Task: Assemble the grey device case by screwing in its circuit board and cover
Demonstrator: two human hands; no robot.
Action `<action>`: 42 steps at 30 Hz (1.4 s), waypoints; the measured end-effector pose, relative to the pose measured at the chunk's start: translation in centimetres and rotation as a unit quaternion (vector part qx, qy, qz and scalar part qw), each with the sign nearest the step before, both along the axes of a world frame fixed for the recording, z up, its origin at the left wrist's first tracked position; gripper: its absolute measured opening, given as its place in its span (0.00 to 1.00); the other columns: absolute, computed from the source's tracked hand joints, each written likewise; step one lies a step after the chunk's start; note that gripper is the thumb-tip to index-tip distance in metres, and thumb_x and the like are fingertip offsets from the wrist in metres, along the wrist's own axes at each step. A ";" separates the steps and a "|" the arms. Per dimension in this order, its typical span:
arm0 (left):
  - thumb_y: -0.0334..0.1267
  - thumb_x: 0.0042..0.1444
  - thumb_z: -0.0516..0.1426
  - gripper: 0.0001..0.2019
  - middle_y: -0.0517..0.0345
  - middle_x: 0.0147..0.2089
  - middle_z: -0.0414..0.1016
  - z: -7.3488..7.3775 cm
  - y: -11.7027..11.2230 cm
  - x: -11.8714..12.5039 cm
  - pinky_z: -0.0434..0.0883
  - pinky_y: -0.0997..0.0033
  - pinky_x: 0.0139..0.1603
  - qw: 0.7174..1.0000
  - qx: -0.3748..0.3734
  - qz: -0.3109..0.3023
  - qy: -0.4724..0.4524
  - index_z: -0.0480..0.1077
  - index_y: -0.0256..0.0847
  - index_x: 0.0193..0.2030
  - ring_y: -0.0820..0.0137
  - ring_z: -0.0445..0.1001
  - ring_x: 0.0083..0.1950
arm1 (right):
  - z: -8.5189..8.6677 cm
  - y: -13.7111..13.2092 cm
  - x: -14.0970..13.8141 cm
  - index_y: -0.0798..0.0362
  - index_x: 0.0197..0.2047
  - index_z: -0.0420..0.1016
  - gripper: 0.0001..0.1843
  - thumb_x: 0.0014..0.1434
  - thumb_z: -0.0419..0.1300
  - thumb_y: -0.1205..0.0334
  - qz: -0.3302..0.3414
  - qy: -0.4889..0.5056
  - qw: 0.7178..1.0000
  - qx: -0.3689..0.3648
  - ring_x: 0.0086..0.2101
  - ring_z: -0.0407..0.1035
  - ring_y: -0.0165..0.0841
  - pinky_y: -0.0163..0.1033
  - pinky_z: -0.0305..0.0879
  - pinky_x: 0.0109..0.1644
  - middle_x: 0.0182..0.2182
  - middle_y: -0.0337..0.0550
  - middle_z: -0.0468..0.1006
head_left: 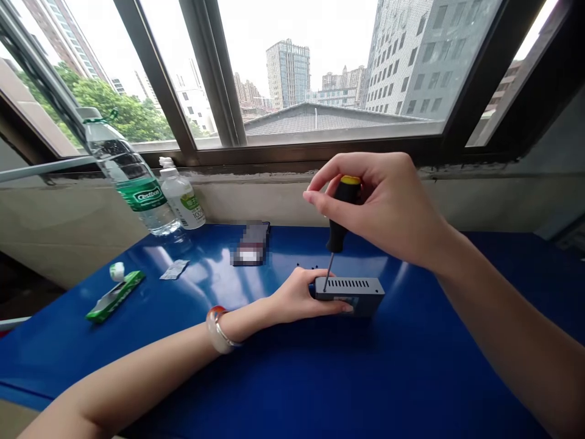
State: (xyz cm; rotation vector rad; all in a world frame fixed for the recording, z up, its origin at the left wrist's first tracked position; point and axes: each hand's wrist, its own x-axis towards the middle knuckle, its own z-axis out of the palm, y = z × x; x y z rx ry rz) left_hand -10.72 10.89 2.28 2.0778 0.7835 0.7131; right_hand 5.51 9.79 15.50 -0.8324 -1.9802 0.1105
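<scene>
My left hand (305,295) grips the left end of a grey metal box (372,288) with a row of vent slots along its top face. Fingers lie behind the box and the thumb presses its front side. Above it, my right hand (381,201) is closed around the black handle of a screwdriver (337,235) with a yellow cap. The screwdriver leans slightly, its tip down at the left end of the box's top, near a screw hole. A few tiny dark screws (314,266) lie just behind the box.
A blue table (283,384) stands against a wall below a window. On it are a large water bottle (132,174), a white pump bottle (183,198), a pixelated phone-like object (251,244), a small packet (174,269), a green carton (116,297) and a white roll (117,271).
</scene>
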 end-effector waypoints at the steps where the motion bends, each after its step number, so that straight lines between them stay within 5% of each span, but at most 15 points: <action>1: 0.46 0.49 0.64 0.15 0.60 0.29 0.76 0.0 0.0 0.0 0.66 0.79 0.32 1.000 0.000 -0.001 0.001 0.72 0.35 0.36 0.74 0.70 0.29 | 0.0 0.0 0.0 0.53 0.34 0.78 0.05 0.56 0.61 0.61 0.001 -0.003 1.000 -0.003 0.19 0.59 0.22 0.33 0.52 0.19 0.23 0.37 0.74; 42: 0.46 0.50 0.62 0.14 0.60 0.28 0.74 0.2 0.0 0.1 0.66 0.79 0.29 1.000 0.008 -0.005 0.030 0.72 0.34 0.34 0.75 0.69 0.28 | 0.0 2.1 1.9 0.52 0.33 0.77 0.05 0.55 0.61 0.60 -0.080 -0.057 0.993 -0.063 0.17 0.52 0.21 0.36 0.51 0.21 0.26 0.38 0.76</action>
